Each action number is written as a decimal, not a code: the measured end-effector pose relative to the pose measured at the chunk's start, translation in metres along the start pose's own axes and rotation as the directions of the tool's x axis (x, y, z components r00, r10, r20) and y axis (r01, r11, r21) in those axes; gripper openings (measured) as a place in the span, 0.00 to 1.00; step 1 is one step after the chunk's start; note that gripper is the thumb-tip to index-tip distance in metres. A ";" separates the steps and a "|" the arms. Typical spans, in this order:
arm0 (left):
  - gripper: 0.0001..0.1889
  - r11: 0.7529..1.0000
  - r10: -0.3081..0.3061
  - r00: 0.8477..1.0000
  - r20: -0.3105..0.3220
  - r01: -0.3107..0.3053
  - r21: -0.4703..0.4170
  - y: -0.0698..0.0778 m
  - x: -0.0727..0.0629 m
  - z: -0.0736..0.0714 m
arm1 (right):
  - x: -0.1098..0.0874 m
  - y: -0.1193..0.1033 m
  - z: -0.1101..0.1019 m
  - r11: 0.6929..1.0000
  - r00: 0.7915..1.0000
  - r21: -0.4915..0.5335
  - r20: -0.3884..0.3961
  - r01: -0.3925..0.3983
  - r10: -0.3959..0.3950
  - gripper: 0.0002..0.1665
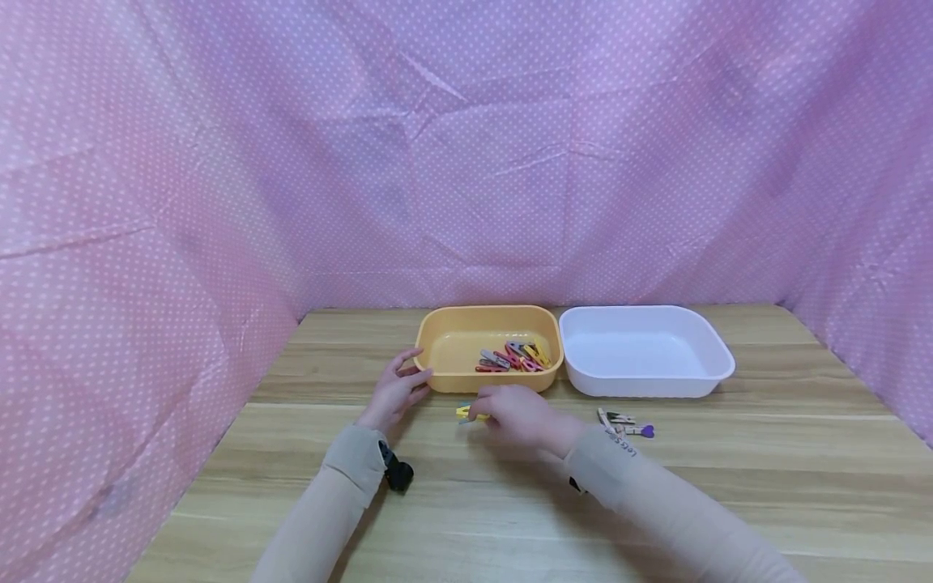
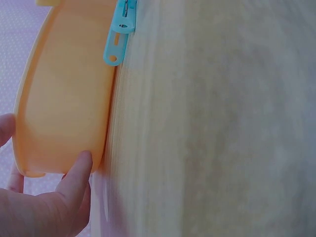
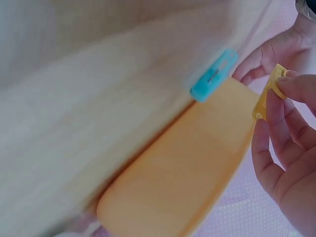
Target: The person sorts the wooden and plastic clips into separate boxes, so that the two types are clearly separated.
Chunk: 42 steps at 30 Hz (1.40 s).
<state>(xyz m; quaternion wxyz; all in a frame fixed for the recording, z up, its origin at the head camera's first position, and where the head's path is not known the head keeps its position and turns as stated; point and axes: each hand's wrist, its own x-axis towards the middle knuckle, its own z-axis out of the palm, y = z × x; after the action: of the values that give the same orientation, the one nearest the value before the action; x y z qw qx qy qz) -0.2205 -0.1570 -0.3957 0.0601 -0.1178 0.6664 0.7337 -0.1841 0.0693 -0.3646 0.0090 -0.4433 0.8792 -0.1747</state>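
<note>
Dark lettering (image 1: 622,442) on the right sleeve (image 1: 670,502), right of centre in the head view, begins "Lets" (the rest is too small to read surely). The right hand (image 1: 513,413), near the middle, pinches a yellow clothespin (image 3: 261,104) between thumb and finger, outside the orange tray (image 1: 452,384). Left of it, the left hand (image 1: 394,393) has its fingers spread, touching the tray's left end. A blue clothespin (image 3: 215,75) lies beside the tray's front wall; mixed clothespins (image 1: 510,357) fill its right half.
</note>
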 end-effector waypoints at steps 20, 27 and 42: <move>0.28 1.000 -0.015 1.000 0.007 0.015 0.016 0.003 0.001 -0.001 | -0.008 0.017 -0.027 0.997 0.999 -0.081 -0.046 0.014 -0.017 0.12; 0.28 1.000 -0.007 1.000 0.008 0.007 0.013 0.002 0.003 -0.001 | -0.009 0.021 -0.034 0.995 1.000 -0.098 -0.029 0.000 -0.003 0.13; 0.29 1.000 -0.019 1.000 0.007 0.019 0.023 0.003 0.002 -0.001 | -0.013 0.041 -0.043 0.991 0.995 -0.098 -0.058 -0.087 0.081 0.11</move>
<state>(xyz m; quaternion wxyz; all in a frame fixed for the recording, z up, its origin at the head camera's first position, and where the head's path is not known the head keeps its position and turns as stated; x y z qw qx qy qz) -0.2232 -0.1585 -0.3933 0.0707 -0.1208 0.6734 0.7260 -0.2153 0.1148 -0.3386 -0.0298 -0.4009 0.9046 -0.1419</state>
